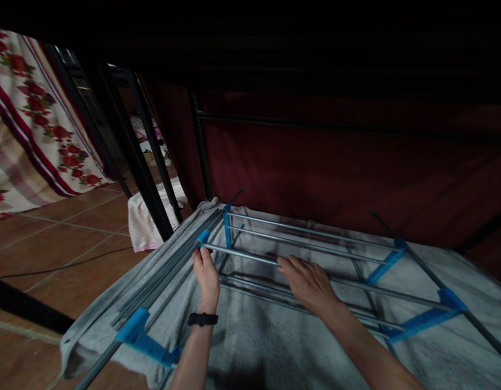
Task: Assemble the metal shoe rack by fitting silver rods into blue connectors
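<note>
A rack frame of grey metal tubes and blue plastic brackets lies on a grey blanket (267, 346). My left hand (205, 273) pinches the left end of a metal tube (242, 253), right at a small blue connector (202, 236). Further along the same tube, my right hand (307, 281) is closed over it from above, its fingertips partly hidden. Blue brackets (427, 322) join the tubes on the right side. Another blue bracket (142, 336) sits at the lower left, and a narrow one (228, 227) stands at the far left corner.
Several loose tubes (169, 273) lie bundled along the blanket's left side. Black metal posts (128, 146) rise at the left, and a dark red cloth (315, 168) hangs behind. A floral curtain (59, 119) hangs over the tiled floor (83, 222), where a cable (67, 264) runs.
</note>
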`<state>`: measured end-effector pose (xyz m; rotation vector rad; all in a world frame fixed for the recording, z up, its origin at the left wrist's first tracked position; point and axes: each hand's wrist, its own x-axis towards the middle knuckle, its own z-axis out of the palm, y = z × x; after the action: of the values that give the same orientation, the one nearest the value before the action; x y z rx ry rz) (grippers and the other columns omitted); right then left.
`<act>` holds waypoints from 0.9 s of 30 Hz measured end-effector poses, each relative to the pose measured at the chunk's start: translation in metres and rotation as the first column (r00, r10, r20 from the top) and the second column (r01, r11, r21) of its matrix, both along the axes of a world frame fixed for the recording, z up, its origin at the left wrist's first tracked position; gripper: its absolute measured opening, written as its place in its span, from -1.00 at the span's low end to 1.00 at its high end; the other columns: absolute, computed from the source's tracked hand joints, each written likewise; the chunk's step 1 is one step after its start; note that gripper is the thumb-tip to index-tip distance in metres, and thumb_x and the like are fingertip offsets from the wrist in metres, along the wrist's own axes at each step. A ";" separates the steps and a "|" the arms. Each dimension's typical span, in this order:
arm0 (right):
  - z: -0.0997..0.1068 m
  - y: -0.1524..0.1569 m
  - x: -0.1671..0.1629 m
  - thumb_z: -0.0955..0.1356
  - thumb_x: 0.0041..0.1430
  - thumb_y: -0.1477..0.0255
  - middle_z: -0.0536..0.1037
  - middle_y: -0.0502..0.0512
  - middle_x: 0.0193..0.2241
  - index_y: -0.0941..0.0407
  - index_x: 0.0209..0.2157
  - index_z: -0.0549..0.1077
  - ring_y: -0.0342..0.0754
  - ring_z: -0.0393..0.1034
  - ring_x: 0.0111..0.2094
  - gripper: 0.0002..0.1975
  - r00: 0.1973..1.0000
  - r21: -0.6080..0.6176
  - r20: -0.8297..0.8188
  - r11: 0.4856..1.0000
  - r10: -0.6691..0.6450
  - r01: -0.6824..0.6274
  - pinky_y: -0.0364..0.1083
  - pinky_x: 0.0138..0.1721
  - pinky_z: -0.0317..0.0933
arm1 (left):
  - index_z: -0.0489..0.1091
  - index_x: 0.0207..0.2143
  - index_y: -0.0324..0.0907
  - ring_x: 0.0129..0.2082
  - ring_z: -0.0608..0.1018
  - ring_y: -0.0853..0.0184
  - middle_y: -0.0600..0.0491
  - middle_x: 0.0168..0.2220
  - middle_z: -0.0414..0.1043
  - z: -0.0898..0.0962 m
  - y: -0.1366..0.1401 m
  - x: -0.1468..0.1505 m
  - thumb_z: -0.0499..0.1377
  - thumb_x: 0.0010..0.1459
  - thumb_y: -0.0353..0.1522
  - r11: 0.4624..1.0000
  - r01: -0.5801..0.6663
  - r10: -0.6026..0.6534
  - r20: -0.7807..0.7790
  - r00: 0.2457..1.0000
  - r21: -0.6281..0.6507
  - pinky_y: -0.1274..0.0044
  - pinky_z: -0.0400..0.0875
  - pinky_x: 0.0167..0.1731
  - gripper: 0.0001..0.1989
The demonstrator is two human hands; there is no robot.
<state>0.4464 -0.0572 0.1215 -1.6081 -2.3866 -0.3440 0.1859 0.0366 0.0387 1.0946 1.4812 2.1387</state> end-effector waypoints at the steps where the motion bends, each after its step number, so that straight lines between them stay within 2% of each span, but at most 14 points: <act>1: 0.000 0.000 0.000 0.24 0.50 0.41 0.64 0.07 -0.05 -0.02 0.12 0.48 -0.03 0.56 -0.10 -0.72 1.000 0.000 0.004 1.000 0.000 0.000 -0.08 -0.14 0.30 | 0.48 0.06 -0.18 -0.17 0.54 0.23 -0.10 -0.02 0.53 0.000 0.000 0.000 0.07 0.31 0.09 1.000 -0.001 0.001 0.002 1.000 -0.003 0.40 0.47 -0.01 -0.41; 5: -0.001 0.000 0.001 0.21 0.52 0.39 0.64 0.10 -0.04 -0.01 0.17 0.46 -0.03 0.56 -0.08 -0.68 1.000 0.012 0.016 1.000 -0.005 0.005 -0.09 -0.12 0.29 | 0.49 0.00 -0.19 -0.20 0.52 0.24 -0.07 -0.11 0.52 0.002 0.000 0.000 0.08 0.26 0.14 1.000 -0.010 0.011 0.027 1.000 -0.016 0.40 0.47 -0.06 -0.38; 15: 0.000 0.002 -0.002 0.24 0.51 0.30 0.64 0.05 -0.11 -0.05 0.08 0.51 -0.03 0.56 -0.12 -0.73 0.999 -0.032 0.013 0.999 -0.036 0.036 -0.09 -0.17 0.27 | 0.48 -0.13 -0.20 -0.25 0.48 0.29 0.03 -0.25 0.47 0.000 0.002 -0.001 0.18 0.16 0.15 1.000 0.022 -0.022 0.122 0.992 0.002 0.45 0.43 -0.13 -0.41; 27: 0.005 0.001 -0.004 0.22 0.52 0.31 0.65 0.06 -0.06 -0.06 0.12 0.51 -0.01 0.57 -0.08 -0.69 0.998 -0.071 -0.020 0.996 -0.062 0.061 -0.07 -0.12 0.28 | 0.48 -0.07 -0.20 -0.20 0.54 0.24 -0.06 -0.13 0.51 0.001 0.000 0.000 0.13 0.24 0.12 1.000 0.009 -0.009 0.054 0.999 -0.008 0.42 0.48 -0.08 -0.43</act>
<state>0.4420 -0.0559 0.1260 -1.7099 -2.3617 -0.2545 0.1855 0.0365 0.0394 1.0309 1.4575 2.1368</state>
